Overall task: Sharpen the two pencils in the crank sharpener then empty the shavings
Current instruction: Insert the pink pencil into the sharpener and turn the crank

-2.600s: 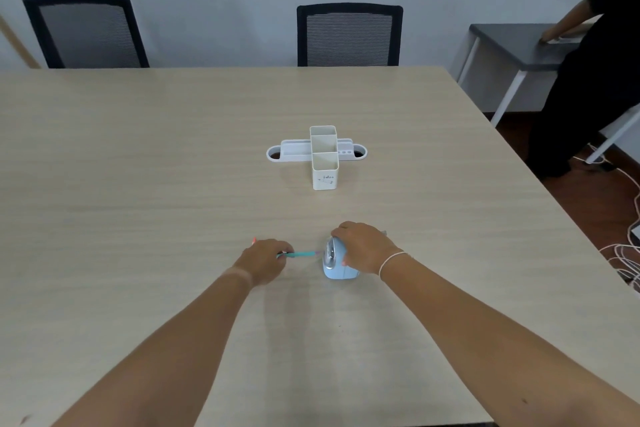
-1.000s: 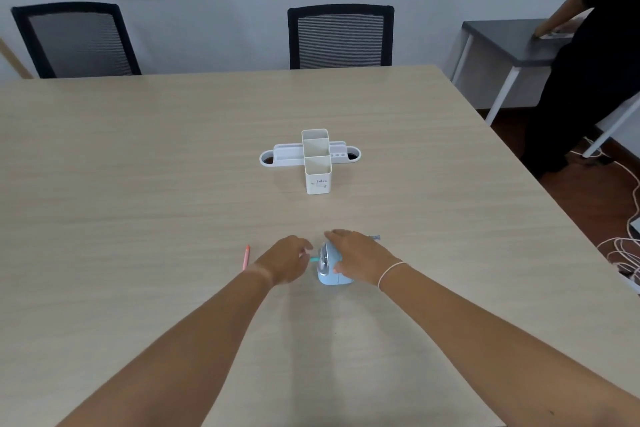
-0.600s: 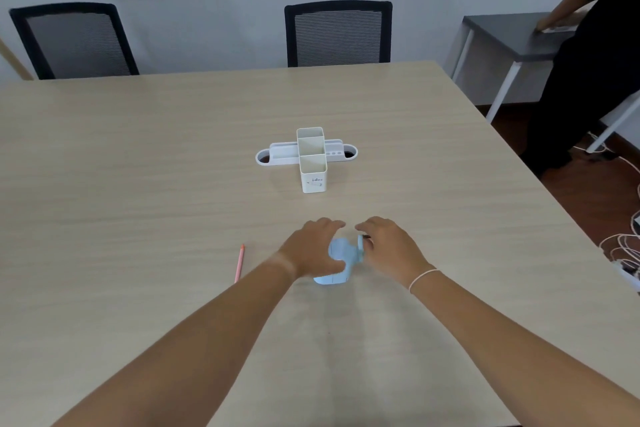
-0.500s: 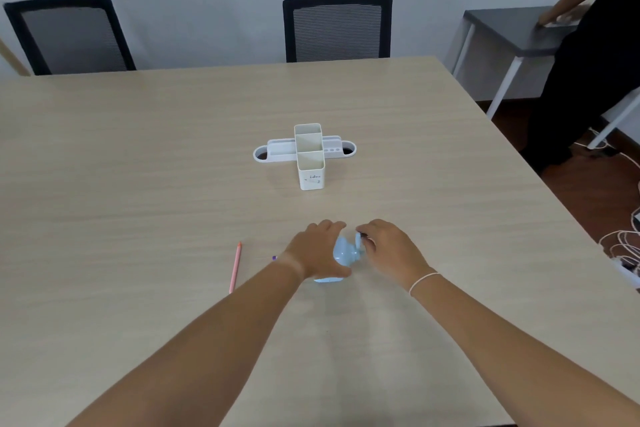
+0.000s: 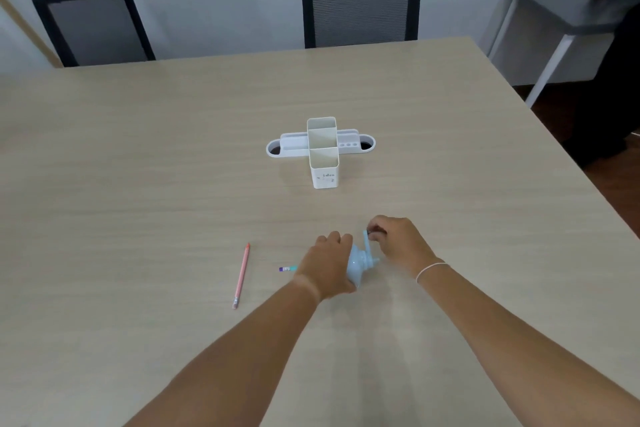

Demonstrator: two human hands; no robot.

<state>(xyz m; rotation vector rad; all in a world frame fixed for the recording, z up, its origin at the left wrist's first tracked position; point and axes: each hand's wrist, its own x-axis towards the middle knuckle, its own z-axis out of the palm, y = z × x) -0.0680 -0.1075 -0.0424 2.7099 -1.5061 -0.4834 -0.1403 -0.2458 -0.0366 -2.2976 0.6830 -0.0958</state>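
Note:
The light blue crank sharpener (image 5: pixel 357 265) stands on the wooden table (image 5: pixel 138 156) in front of me. My left hand (image 5: pixel 327 265) is closed over its body from the left. My right hand (image 5: pixel 398 241) pinches the crank handle (image 5: pixel 367 240) on the sharpener's right side. A teal pencil (image 5: pixel 288 268) with a purple end sticks out to the left from under my left hand; its front part is hidden. A pink pencil (image 5: pixel 241 276) with an eraser lies loose on the table further left.
A white desk organiser (image 5: pixel 322 151) with empty compartments stands further back at the centre. Two black mesh chairs (image 5: pixel 360 7) sit behind the far edge. At the right, a person in black leans on a grey side table (image 5: pixel 561 7).
My left hand let go of the teal pencil and moved onto the sharpener's body. My right hand shifted from the body to the crank handle. The pink pencil stayed put.

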